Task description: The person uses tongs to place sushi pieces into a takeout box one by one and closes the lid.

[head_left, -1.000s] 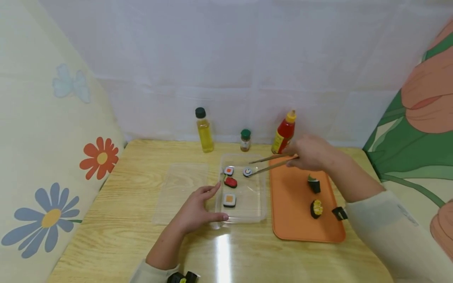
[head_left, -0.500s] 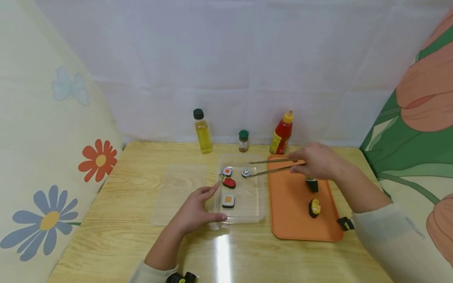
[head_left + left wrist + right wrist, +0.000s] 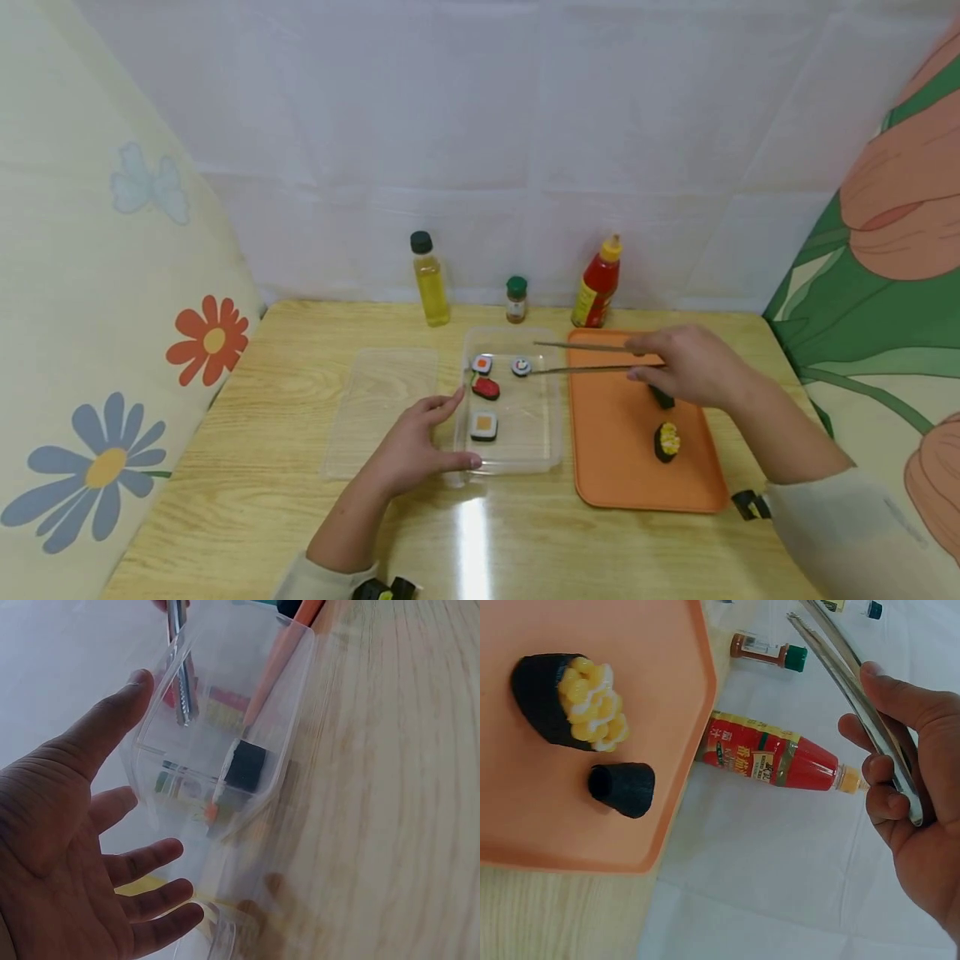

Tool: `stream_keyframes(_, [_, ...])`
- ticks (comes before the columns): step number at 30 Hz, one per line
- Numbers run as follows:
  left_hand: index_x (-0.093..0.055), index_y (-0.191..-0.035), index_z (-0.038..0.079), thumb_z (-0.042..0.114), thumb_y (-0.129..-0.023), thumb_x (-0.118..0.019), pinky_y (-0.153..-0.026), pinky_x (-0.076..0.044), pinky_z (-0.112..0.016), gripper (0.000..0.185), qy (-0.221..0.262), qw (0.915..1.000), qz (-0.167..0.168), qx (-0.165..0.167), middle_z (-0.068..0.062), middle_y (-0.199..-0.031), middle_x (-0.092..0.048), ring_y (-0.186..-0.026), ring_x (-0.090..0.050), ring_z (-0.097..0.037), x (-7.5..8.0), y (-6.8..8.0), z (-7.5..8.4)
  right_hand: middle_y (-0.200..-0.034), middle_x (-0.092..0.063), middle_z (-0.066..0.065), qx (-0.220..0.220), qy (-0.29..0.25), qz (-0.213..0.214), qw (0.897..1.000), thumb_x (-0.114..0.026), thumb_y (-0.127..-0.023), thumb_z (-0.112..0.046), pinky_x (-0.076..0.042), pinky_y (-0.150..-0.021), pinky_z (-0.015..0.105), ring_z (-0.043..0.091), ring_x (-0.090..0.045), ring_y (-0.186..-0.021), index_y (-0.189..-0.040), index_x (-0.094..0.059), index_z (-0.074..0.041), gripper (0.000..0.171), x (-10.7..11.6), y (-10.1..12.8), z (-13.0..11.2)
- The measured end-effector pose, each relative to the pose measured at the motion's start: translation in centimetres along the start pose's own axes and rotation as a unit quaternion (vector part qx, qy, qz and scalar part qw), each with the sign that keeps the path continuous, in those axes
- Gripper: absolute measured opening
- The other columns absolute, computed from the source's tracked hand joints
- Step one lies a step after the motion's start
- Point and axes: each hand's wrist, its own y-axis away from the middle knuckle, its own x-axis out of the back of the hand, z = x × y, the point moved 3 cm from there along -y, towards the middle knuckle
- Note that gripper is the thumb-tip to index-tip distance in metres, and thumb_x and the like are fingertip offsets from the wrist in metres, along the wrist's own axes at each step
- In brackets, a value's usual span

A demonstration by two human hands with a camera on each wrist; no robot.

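Place: a small staged booth set up as a play kitchen or food-packing corner, not a working kitchen.
Surface: light wood-grain tabletop, glossy, with a lamp glare near its front edge.
Enclosure: white creased sheeting hung along the far edge; printed flower panels along the left and right edges.
Condiments: oil bottle, small spice jar and red sauce bottle lined up at the far edge.
Food: toy sushi pieces, plainly models.
Containers: clear plastic box mid-tabletop; orange tray to its right.
Utensil: metal chopsticks.
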Motion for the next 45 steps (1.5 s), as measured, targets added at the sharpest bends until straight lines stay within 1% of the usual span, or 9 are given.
stream_keyframes(8, [-0.042, -0.16, 0.026, 0.058, -0.07, -0.092, -0.114, -0.034, -0.064, 0.107, -0.005, 1.0, -0.003, -0.006, -0.019, -0.156, -0.042, -0.144, -0.039, -0.046, 0.0, 0.0, 0.2, -0.113, -0.077, 0.01, -0.002, -0.004, 0.045, 0.999, -0.081, -0.093, -0.024, -0.06, -0.08, 0.048, 0.028, -0.074, -0.096, -0.124, -0.075, -0.005, 0.037, -0.3, 1.9, 0.4])
stream_keyframes(14, [-0.042, -0.16, 0.027, 0.058, -0.07, -0.092, -0.114, -0.035, -0.064, 0.107, -0.004, 1.0, -0.002, -0.004, -0.019, -0.156, -0.043, -0.143, -0.039, -0.045, 0.0, 0.0, 0.1, -0.111, -0.077, 0.009, -0.01, -0.016, 0.069, 0.997, -0.082, -0.091, -0.022, -0.061, -0.075, 0.045, 0.023, -0.075, -0.091, -0.123, -0.076, -0.006, 0.036, -0.8, 3.2, 0.8])
stream_keyframes(17, [-0.042, -0.16, 0.028, 0.058, -0.07, -0.092, -0.113, -0.035, -0.064, 0.107, -0.003, 1.0, -0.002, -0.003, -0.019, -0.156, -0.043, -0.143, -0.039, -0.045, 0.0, 0.0, 0.1, -0.109, -0.077, 0.007, -0.016, -0.024, 0.076, 0.997, -0.082, -0.091, -0.02, -0.057, -0.065, 0.036, 0.013, -0.068, -0.074, -0.123, -0.076, -0.007, 0.035, -0.9, 3.9, 1.0])
stream_keyframes(21, [-0.042, -0.16, 0.027, 0.058, -0.07, -0.091, -0.114, -0.035, -0.063, 0.107, -0.005, 1.0, -0.002, -0.002, -0.019, -0.156, -0.043, -0.143, -0.04, -0.045, 0.0, 0.0, 0.1, -0.106, -0.077, 0.006, -0.018, -0.027, 0.085, 0.996, -0.083, -0.09, -0.019, -0.047, -0.056, 0.027, -0.002, -0.053, -0.062, -0.122, -0.077, -0.007, 0.035, -1.0, 4.6, 1.1])
stream_keyframes(22, [-0.042, -0.16, 0.027, 0.058, -0.07, -0.092, -0.114, -0.035, -0.063, 0.107, -0.005, 1.0, -0.002, -0.001, -0.019, -0.156, -0.043, -0.143, -0.04, -0.045, 0.0, 0.0, 0.0, -0.106, -0.078, 0.006, -0.016, -0.028, 0.09, 0.995, -0.083, -0.089, -0.018, -0.047, -0.056, 0.026, -0.003, -0.053, -0.062, -0.122, -0.077, -0.007, 0.035, -1.1, 4.8, 1.1])
stream_keyframes(27, [-0.042, -0.16, 0.028, 0.058, -0.07, -0.091, -0.114, -0.035, -0.063, 0.107, -0.006, 1.0, -0.002, -0.002, -0.018, -0.156, -0.043, -0.143, -0.04, -0.045, 0.0, 0.0, 0.1, -0.101, -0.078, 0.006, 0.001, -0.026, 0.12, 0.992, -0.087, -0.083, -0.014, -0.049, -0.057, 0.026, 0.001, -0.057, -0.064, -0.119, -0.078, -0.004, 0.038, -1.3, 5.7, 1.2])
stream_keyframes(34, [-0.042, -0.16, 0.028, 0.059, -0.07, -0.092, -0.114, -0.035, -0.063, 0.107, -0.003, 1.0, -0.004, 0.001, -0.017, -0.157, -0.043, -0.144, -0.039, -0.044, 0.2, 0.0, 0.1, -0.09, -0.073, -0.006, 0.009, -0.022, 0.141, 0.99, -0.089, -0.08, -0.012, -0.038, -0.054, 0.023, -0.003, -0.039, -0.06, -0.119, -0.078, -0.006, 0.041, -1.5, 6.7, 1.1])
stream_keyframes(39, [-0.042, -0.159, 0.028, 0.058, -0.07, -0.092, -0.114, -0.034, -0.063, 0.106, -0.003, 1.0, -0.004, -0.001, -0.017, -0.157, -0.043, -0.144, -0.039, -0.044, 0.2, 0.0, 0.2, -0.102, -0.078, 0.005, 0.008, -0.025, 0.153, 0.988, -0.091, -0.077, -0.01, -0.043, -0.056, 0.024, -0.004, -0.047, -0.064, -0.118, -0.078, -0.005, 0.044, -1.7, 7.6, 1.3])
stream_keyframes(45, [-0.043, -0.159, 0.027, 0.057, -0.07, -0.092, -0.114, -0.034, -0.064, 0.106, -0.002, 1.0, -0.004, 0.0, -0.018, -0.157, -0.043, -0.144, -0.039, -0.045, 0.2, 0.1, 0.3, -0.106, -0.078, 0.009, 0.002, -0.024, 0.167, 0.986, -0.092, -0.075, -0.011, -0.047, -0.055, 0.022, -0.002, -0.055, -0.066, -0.118, -0.078, -0.003, 0.045, -2.0, 8.4, 1.6])
